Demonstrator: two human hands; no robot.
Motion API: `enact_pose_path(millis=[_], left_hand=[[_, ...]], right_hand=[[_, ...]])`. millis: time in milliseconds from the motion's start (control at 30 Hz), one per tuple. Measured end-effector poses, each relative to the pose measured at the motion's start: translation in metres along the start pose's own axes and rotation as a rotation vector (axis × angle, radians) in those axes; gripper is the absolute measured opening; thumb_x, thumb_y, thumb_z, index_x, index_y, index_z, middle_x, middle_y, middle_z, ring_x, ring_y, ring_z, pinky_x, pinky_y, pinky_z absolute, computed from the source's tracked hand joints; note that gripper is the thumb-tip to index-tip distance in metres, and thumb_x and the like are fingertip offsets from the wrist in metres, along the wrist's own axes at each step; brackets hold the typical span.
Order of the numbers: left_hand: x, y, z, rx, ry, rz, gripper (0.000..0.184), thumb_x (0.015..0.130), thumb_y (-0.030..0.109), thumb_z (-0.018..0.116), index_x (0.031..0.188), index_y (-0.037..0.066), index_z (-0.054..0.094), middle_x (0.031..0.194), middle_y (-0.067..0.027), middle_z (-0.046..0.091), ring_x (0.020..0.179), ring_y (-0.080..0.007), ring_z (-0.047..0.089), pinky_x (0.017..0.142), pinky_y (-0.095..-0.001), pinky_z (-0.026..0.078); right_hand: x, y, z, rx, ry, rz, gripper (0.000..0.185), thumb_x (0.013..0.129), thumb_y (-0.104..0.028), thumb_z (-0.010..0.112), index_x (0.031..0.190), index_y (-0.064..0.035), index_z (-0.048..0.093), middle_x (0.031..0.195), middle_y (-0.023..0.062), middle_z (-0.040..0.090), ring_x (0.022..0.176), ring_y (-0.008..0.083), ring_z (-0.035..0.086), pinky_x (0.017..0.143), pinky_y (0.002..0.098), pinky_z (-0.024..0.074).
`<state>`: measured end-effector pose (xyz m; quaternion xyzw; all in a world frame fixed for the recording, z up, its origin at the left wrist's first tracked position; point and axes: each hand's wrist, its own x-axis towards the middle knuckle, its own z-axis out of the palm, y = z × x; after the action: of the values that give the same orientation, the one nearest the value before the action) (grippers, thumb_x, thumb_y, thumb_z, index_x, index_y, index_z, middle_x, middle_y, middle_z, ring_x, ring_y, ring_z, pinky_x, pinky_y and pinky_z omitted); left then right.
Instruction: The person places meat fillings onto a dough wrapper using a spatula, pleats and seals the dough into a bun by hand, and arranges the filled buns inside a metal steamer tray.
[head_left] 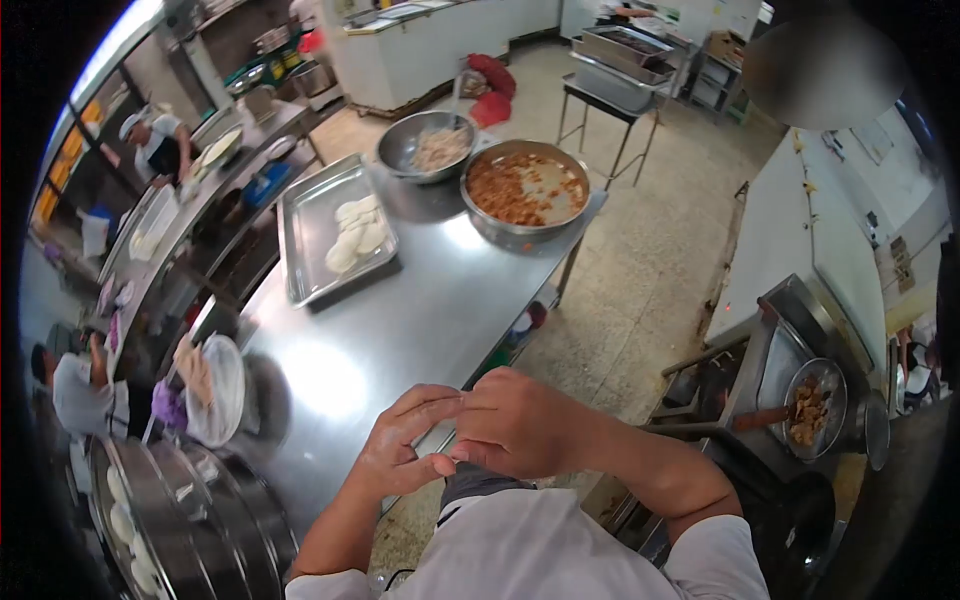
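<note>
My left hand is in front of my body, beyond the near edge of the steel table. Its thumb stands apart from the fingers, which stretch toward my other hand, and whitish smears show on the skin. My right hand is curled closed and touches the left fingertips; what lies inside its fingers is hidden. Farther up the table, a metal tray carries several pale dough pieces. Behind it are a steel bowl of pale filling and a wide pan of reddish-brown filling.
Stacked steamers with white buns stand at lower left, near a lined bowl. Two people are at the left. A wok of browned food sits on the right. Stacked trays rest on a stand behind.
</note>
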<state>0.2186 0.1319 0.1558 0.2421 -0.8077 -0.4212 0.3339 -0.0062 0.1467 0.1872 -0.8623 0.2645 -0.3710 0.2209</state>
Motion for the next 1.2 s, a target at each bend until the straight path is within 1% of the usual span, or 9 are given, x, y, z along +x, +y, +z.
enact_pose_path(millis=[167, 433, 533, 667, 867, 933, 967, 1100, 1200], left_hand=[[0.113, -0.081, 0.039, -0.421, -0.044, -0.054, 0.085, 0.089, 0.068, 0.057, 0.136, -0.003, 0.054, 0.128, -0.0145, 0.054, 0.116, -0.0273, 0.059, 0.096, -0.0373, 0.05], [0.294, -0.152, 0.079, -0.829, -0.157, -0.284, 0.084, 0.094, 0.065, 0.051, 0.142, -0.003, 0.042, 0.136, -0.0107, 0.053, 0.12, -0.025, 0.058, 0.1, -0.0402, 0.048], [0.328, -0.165, 0.095, -0.848, -0.021, -0.515, 0.09, 0.085, 0.07, 0.062, 0.139, 0.001, 0.046, 0.129, -0.0091, 0.057, 0.121, -0.0247, 0.057, 0.102, -0.0435, 0.046], [0.334, -0.201, 0.127, -0.957, 0.163, -0.734, 0.072, 0.095, 0.062, 0.055, 0.138, 0.004, 0.05, 0.128, -0.0064, 0.058, 0.121, -0.0235, 0.056, 0.101, -0.0428, 0.046], [0.357, -0.209, 0.208, -0.981, 0.771, -0.94, 0.057, 0.099, 0.056, 0.053, 0.122, 0.004, 0.058, 0.115, -0.0084, 0.061, 0.111, -0.0234, 0.059, 0.098, -0.04, 0.049], [0.37, -0.223, 0.236, -1.168, 1.184, -1.039, 0.057, 0.098, 0.054, 0.056, 0.118, 0.0, 0.057, 0.114, -0.0136, 0.06, 0.113, -0.0268, 0.058, 0.1, -0.0415, 0.048], [0.375, -0.23, 0.252, -1.192, 1.308, -1.046, 0.065, 0.095, 0.052, 0.062, 0.127, -0.002, 0.05, 0.123, -0.0195, 0.053, 0.118, -0.0302, 0.054, 0.104, -0.0426, 0.046], [0.394, -0.269, 0.289, -1.18, 1.644, -0.874, 0.088, 0.09, 0.05, 0.07, 0.146, 0.0, 0.026, 0.14, -0.0205, 0.035, 0.124, -0.0328, 0.046, 0.111, -0.0439, 0.041], [0.416, -0.292, 0.287, -1.149, 1.805, -0.729, 0.089, 0.088, 0.049, 0.073, 0.148, 0.003, 0.026, 0.139, -0.0193, 0.036, 0.127, -0.0325, 0.044, 0.111, -0.0442, 0.041]], right_hand=[[-0.004, 0.085, -0.083, -0.108, 0.011, 0.153, 0.016, 0.087, -0.021, 0.07, 0.085, -0.008, 0.061, 0.086, 0.0066, 0.06, 0.079, 0.0281, 0.059, 0.077, 0.0406, 0.0457], [-0.026, 0.206, -0.236, -0.205, 0.196, 0.277, 0.01, 0.083, -0.011, 0.068, 0.091, -0.0074, 0.063, 0.081, 0.0076, 0.061, 0.079, 0.029, 0.061, 0.074, 0.0406, 0.0467], [-0.037, 0.249, -0.275, -0.14, 0.153, 0.33, 0.007, 0.083, -0.009, 0.067, 0.089, -0.0077, 0.063, 0.079, 0.0079, 0.061, 0.078, 0.0296, 0.061, 0.073, 0.0405, 0.0471], [-0.045, 0.319, -0.319, -0.017, 0.048, 0.222, 0.007, 0.081, -0.008, 0.068, 0.085, -0.0076, 0.063, 0.077, 0.0079, 0.058, 0.075, 0.0295, 0.059, 0.072, 0.0395, 0.0461], [-0.037, 0.423, -0.398, 0.193, -0.214, 0.002, 0.008, 0.08, -0.007, 0.07, 0.081, -0.0073, 0.062, 0.074, 0.0074, 0.056, 0.073, 0.0291, 0.057, 0.071, 0.0393, 0.0458], [-0.029, 0.448, -0.429, 0.241, -0.284, -0.05, 0.007, 0.08, -0.007, 0.07, 0.081, -0.0073, 0.062, 0.074, 0.0076, 0.056, 0.073, 0.0291, 0.057, 0.071, 0.0395, 0.0458], [-0.027, 0.457, -0.441, 0.253, -0.325, -0.047, 0.007, 0.081, -0.007, 0.069, 0.081, -0.0072, 0.063, 0.074, 0.0077, 0.056, 0.073, 0.0292, 0.057, 0.072, 0.0396, 0.0459], [-0.015, 0.484, -0.473, 0.323, -0.401, -0.093, 0.006, 0.081, -0.008, 0.069, 0.081, -0.0069, 0.063, 0.074, 0.0077, 0.058, 0.073, 0.0291, 0.058, 0.072, 0.0397, 0.046], [-0.014, 0.502, -0.484, 0.36, -0.469, -0.11, 0.006, 0.081, -0.008, 0.07, 0.082, -0.0069, 0.064, 0.074, 0.0072, 0.059, 0.074, 0.0286, 0.059, 0.073, 0.0392, 0.0465]])
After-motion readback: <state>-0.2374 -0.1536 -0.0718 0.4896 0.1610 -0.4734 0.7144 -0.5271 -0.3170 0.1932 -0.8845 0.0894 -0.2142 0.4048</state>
